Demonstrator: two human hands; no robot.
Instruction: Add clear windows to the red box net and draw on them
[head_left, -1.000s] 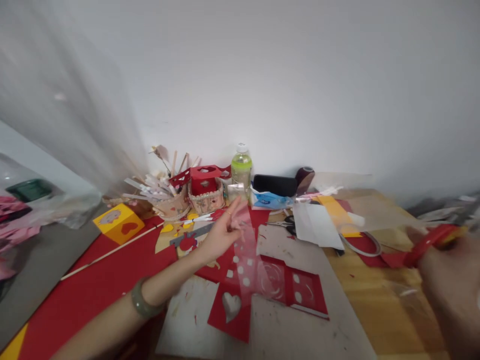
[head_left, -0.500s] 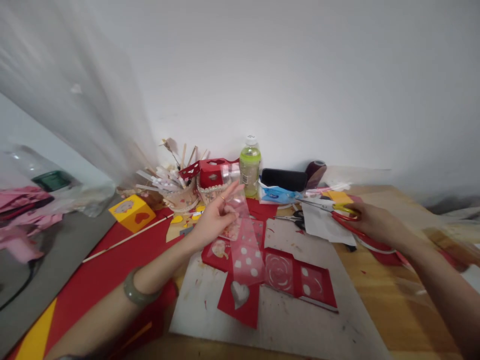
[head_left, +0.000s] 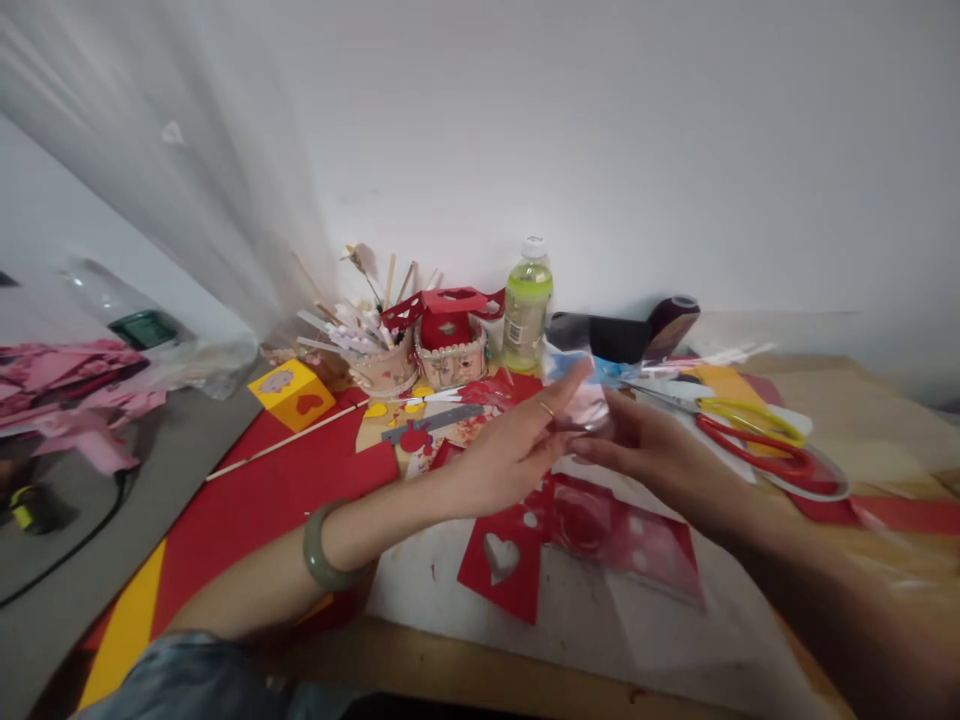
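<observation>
My left hand (head_left: 510,455), wearing a ring and a green bangle, pinches a crumpled, shiny clear plastic film (head_left: 582,402). Meeting it from the right, my right hand (head_left: 660,455) has its fingers closed at the same film. Part of the film seems to hang over the red cut-out card (head_left: 581,515) beneath. In front of it lies a red piece with a heart-shaped hole (head_left: 500,555), on the pale work board (head_left: 585,650). Scissors with yellow and red handles (head_left: 754,425) rest to the right of my right hand.
A bottle with a green label (head_left: 528,310) stands by the wall. Left of it are a decorated pot with a red paper lantern (head_left: 450,335) and a pot of sticks (head_left: 382,370). A yellow box (head_left: 291,392) and pink glue gun (head_left: 94,435) sit further left.
My right hand let go of the scissors, leaving them at the right, and came inward to the film. My left hand carried the film rightward. The view shifted slightly.
</observation>
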